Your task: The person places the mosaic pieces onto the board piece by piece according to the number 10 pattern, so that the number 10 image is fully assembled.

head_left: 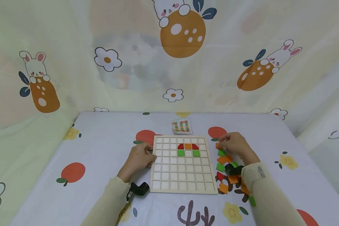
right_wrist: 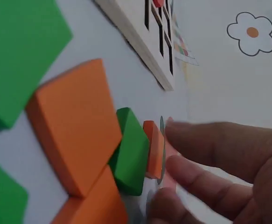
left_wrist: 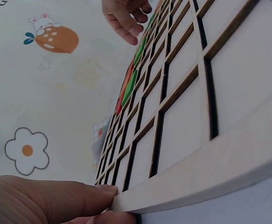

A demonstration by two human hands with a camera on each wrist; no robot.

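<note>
A wooden grid board (head_left: pixel 169 175) lies on the table between the two hands. Its upper rows hold an orange square (head_left: pixel 187 146), two red quarter-rounds (head_left: pixel 180 146) and two green squares (head_left: pixel 181 153). At the board's left edge my left hand (head_left: pixel 137 159) pinches the frame, thumb (left_wrist: pixel 87 199) on top and a finger below. To the right of the board, my right hand (head_left: pixel 235 145) hovers by an orange tile (head_left: pixel 218 145) at the far end of the loose pieces. In the right wrist view its fingers are loosely bent near that orange tile (right_wrist: pixel 155 150), without a visible grip.
Loose green tiles (head_left: pixel 220 167), orange tiles (head_left: pixel 223 188) and a red piece (head_left: pixel 220 176) lie scattered right of the board, partly under the right forearm. Behind the board lies a small pattern card (head_left: pixel 182 126). A printed cloth (head_left: pixel 107 147) covers the table.
</note>
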